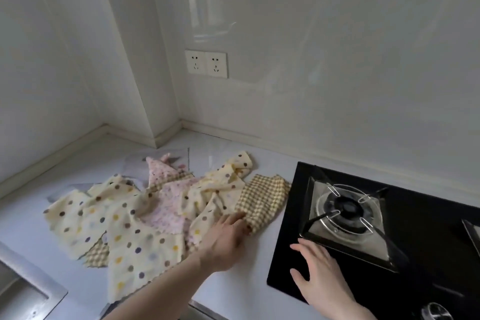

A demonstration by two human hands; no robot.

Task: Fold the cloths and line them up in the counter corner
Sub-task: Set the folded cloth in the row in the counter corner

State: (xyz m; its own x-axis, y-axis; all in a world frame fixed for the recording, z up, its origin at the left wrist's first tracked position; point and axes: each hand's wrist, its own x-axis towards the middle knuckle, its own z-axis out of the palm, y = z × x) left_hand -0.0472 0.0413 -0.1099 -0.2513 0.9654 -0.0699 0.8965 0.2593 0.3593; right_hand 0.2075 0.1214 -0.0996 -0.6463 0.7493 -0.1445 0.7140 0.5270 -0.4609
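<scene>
A loose pile of unfolded cloths lies on the white counter [233, 288] near the wall corner. A large cream polka-dot cloth [111, 221] spreads at the left. A pink floral cloth [166, 205] lies in the middle and another cream dotted cloth [223, 179] behind it. A yellow checked cloth [262, 200] sits at the right end, beside the hob. My left hand [228, 239] reaches across and pinches the near edge of that checked cloth, which bunches at my fingers. My right hand [319, 275] rests flat with straight fingers on the hob's front left corner.
A black glass gas hob [428, 249] with a burner [345, 208] fills the right side. A second checked cloth [98, 254] peeks from under the dotted one. A steel sink rim [33, 286] is at the lower left. Two wall sockets [206, 63] sit above the corner.
</scene>
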